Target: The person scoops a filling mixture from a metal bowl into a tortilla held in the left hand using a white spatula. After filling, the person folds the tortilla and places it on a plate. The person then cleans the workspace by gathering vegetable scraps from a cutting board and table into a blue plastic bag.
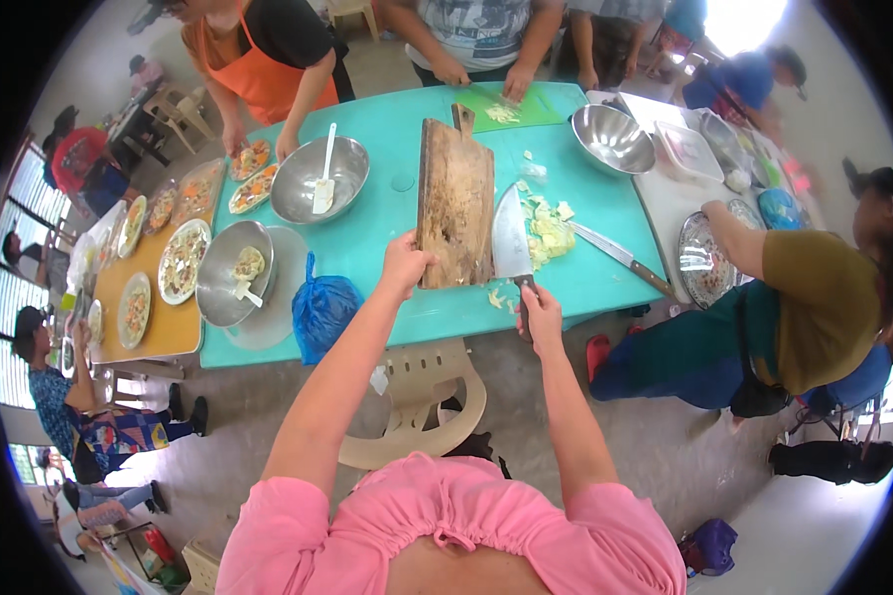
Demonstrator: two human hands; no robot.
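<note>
My left hand [407,266] is closed on the lower left edge of a worn wooden cutting board [454,203], which is raised and tilted over the turquoise table [397,109]. A broad-bladed kitchen knife [511,233] points away from me, its dark handle in my right hand [540,315]. The blade stands close along the board's right side; whether they touch I cannot tell. Chopped pale green cabbage [549,233] lies on the table just right of the blade, and a few bits [496,298] lie near the front edge. Farther right rests another long knife [620,256] with a brown handle.
Steel bowls [308,213] [208,293] with spatulas and a blue plastic bag [324,312] sit to the left. Another steel bowl [613,139] is at the far right. Across the table, a person cuts on a green board [526,111]. A plastic chair [417,402] stands before me.
</note>
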